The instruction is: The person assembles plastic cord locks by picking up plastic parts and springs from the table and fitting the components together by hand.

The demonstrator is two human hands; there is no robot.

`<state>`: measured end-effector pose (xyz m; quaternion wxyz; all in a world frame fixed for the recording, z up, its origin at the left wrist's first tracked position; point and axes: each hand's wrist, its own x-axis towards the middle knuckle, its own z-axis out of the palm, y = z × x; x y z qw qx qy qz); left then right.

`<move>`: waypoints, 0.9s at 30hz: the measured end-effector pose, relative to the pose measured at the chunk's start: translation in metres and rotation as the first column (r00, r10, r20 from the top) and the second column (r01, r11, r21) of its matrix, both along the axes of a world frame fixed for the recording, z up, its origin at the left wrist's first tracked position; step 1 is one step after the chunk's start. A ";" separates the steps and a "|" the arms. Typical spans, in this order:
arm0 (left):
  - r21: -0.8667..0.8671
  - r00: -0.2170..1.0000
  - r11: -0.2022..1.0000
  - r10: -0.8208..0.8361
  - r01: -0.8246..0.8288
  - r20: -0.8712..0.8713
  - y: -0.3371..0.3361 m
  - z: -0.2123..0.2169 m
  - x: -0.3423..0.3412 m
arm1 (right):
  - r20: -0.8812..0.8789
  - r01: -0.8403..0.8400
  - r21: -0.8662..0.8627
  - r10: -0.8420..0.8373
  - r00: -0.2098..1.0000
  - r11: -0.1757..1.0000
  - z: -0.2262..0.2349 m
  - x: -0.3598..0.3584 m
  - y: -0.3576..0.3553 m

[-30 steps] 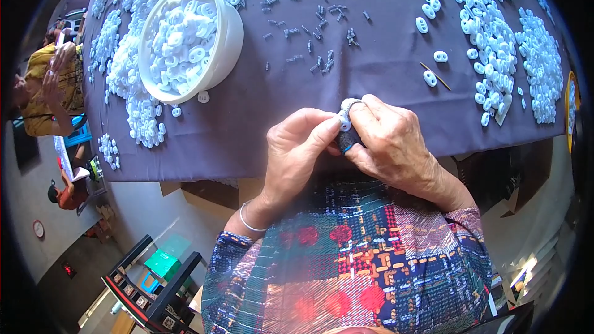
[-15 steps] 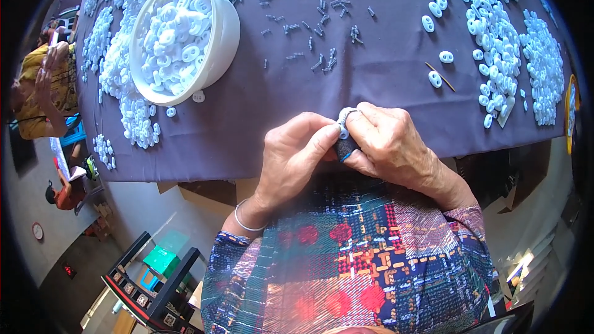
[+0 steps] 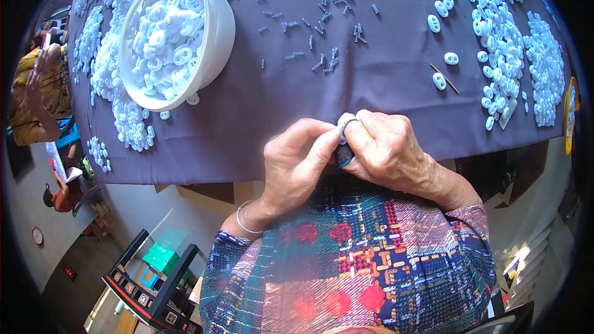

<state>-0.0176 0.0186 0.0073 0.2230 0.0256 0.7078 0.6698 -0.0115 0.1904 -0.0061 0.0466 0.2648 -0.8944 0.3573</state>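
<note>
My two hands meet over the table's near edge. The thumb and forefinger of my left hand [image 3: 292,164] are pinched at a small white plastic cord lock [image 3: 343,139], mostly hidden between the fingertips. My right hand [image 3: 391,148] is curled closed around the same piece from the other side. A dark finger sleeve [image 3: 344,154] with a blue edge covers one right finger, and a pale wrap shows on another. Beyond the hands, small metal springs [image 3: 333,62] lie scattered on the dark cloth. A spring between my fingers cannot be made out.
A white tub [image 3: 218,37] full of white plastic parts stands at left, among loose parts [image 3: 133,127]. Piles of two-hole cord locks [image 3: 504,55] lie at right, near a thin wooden stick [image 3: 444,78]. Another person [image 3: 40,89] sits beyond the left edge.
My view has shifted slightly, so the tub sits further left. My right fingers have closed further over the cord lock, hiding more of it. Both hands stay together.
</note>
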 end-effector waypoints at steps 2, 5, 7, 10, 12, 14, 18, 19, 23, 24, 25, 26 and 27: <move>0.008 1.000 1.000 0.027 -0.027 0.011 0.001 0.001 0.002 | -0.021 0.007 0.001 -0.007 1.000 1.000 0.000 0.001 -0.001; -0.034 0.999 0.999 0.028 -0.029 -0.032 0.001 0.000 0.002 | -0.062 0.040 0.004 -0.040 0.997 0.999 -0.001 0.001 -0.003; -0.031 0.998 0.999 0.033 -0.034 -0.048 0.001 -0.002 0.002 | -0.050 0.036 -0.006 -0.036 0.998 0.999 0.000 0.000 -0.003; -0.031 0.996 0.999 0.036 -0.039 -0.087 0.001 -0.004 0.002 | -0.039 0.034 -0.002 -0.034 0.999 0.999 0.001 0.000 -0.003; -0.032 0.994 0.999 0.031 -0.035 -0.107 0.001 -0.004 0.002 | -0.057 0.045 0.007 -0.044 0.997 0.999 -0.002 0.001 -0.004; -0.051 0.986 0.998 0.036 -0.045 -0.164 0.002 -0.005 0.002 | -0.079 0.056 0.016 -0.055 0.995 0.998 -0.003 0.003 -0.005; -0.033 0.990 0.998 0.042 -0.047 -0.138 0.002 -0.002 0.003 | -0.055 0.030 0.005 -0.030 0.998 1.000 0.000 0.000 -0.003; -0.051 0.992 0.998 0.031 -0.038 -0.126 0.002 0.000 0.002 | -0.029 0.014 0.008 -0.014 0.999 1.000 0.001 0.000 -0.002; -0.069 0.988 0.997 0.015 -0.026 -0.152 0.002 -0.001 0.002 | -0.042 0.011 0.012 -0.010 0.999 1.000 0.000 0.000 -0.001; -0.068 0.988 0.997 0.015 -0.025 -0.151 0.001 -0.002 0.002 | -0.050 0.006 0.020 -0.005 0.999 1.000 -0.001 0.001 -0.002; -0.066 0.987 0.998 0.012 -0.023 -0.162 0.001 -0.003 0.002 | -0.059 0.002 0.029 0.000 0.998 1.000 -0.002 0.001 -0.002; -0.065 0.985 0.998 0.010 -0.021 -0.173 0.000 -0.003 0.002 | -0.059 0.003 0.030 -0.002 0.998 1.000 -0.002 0.001 -0.003; -0.063 0.985 0.998 0.009 -0.020 -0.173 0.000 -0.004 0.003 | -0.061 0.003 0.016 -0.002 0.998 1.000 -0.003 0.002 -0.003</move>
